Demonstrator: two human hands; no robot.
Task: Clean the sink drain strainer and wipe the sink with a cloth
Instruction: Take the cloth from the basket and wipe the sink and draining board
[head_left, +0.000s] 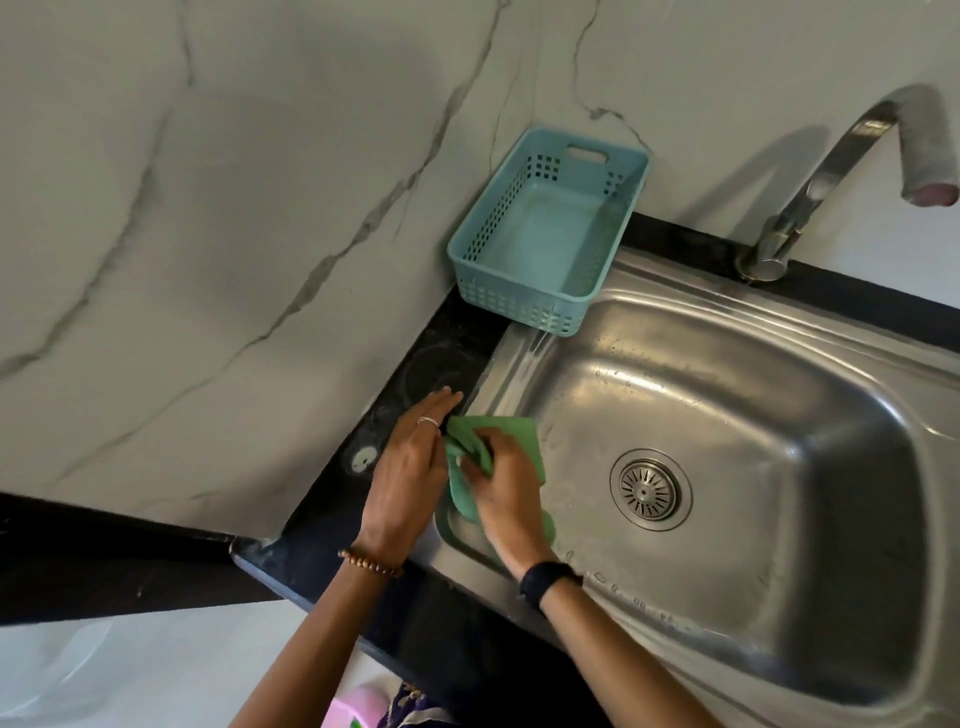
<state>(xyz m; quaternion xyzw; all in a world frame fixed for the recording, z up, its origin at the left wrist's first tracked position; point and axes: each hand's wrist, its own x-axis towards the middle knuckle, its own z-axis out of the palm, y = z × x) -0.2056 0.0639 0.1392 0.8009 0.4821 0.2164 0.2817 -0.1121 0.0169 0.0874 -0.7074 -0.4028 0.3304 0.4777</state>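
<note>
A green cloth (522, 441) lies bunched over the left rim of the steel sink (779, 415). My right hand (506, 491) grips the cloth from above. Beside it, my left hand (410, 462) also holds the cloth's left edge, its fingers stretched toward the black counter. The round metal drain strainer (649, 489) sits in the drain at the bottom of the basin, to the right of both hands. Water drops dot the basin walls.
An empty teal plastic basket (550, 228) stands on the counter corner behind the sink's left end. A steel faucet (841, 161) arches over the back right. Marbled wall tiles (234, 208) close off the left and back. The black counter (337, 519) has a small white mark.
</note>
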